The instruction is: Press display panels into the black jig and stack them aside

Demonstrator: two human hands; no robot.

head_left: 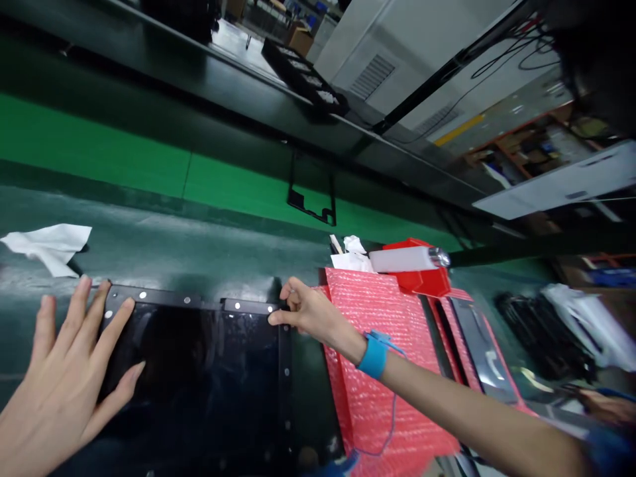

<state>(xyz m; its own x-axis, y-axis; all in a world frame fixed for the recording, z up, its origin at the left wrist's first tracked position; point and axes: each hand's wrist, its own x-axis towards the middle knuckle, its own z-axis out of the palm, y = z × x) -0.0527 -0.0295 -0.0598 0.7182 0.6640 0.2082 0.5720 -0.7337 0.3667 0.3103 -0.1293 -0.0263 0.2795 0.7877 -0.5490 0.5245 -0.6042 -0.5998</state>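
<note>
Two bare hands meet a dark display panel (pixel 209 377) lying flat on the green counter (pixel 163 252) in the lower centre of the frame. Left hand (pixel 64 391), lower left, is open with fingers spread, its fingertips resting on the panel's upper left corner and glossy face. Right hand (pixel 311 311), centre frame, is partly curled, thumb and forefinger pinching the panel's upper right corner at the frame edge; a blue wrist strap (pixel 373 354) with a thin cord circles that wrist. Panel reads as a rigid, thin sheet of glass within a black metal bezel studded with small bright fasteners; it is judged fragile, smooth and smudge-prone on its face, moderately heavy, and best held by the bezel edges or corners rather than the glass. To its right lies pink bubble wrap (pixel 377 344), soft and dimpled. Above that sit a red tray (pixel 422 278) and a white cylindrical tube (pixel 405 260). White crumpled wipe (pixel 50 245) lies at upper left.
</note>
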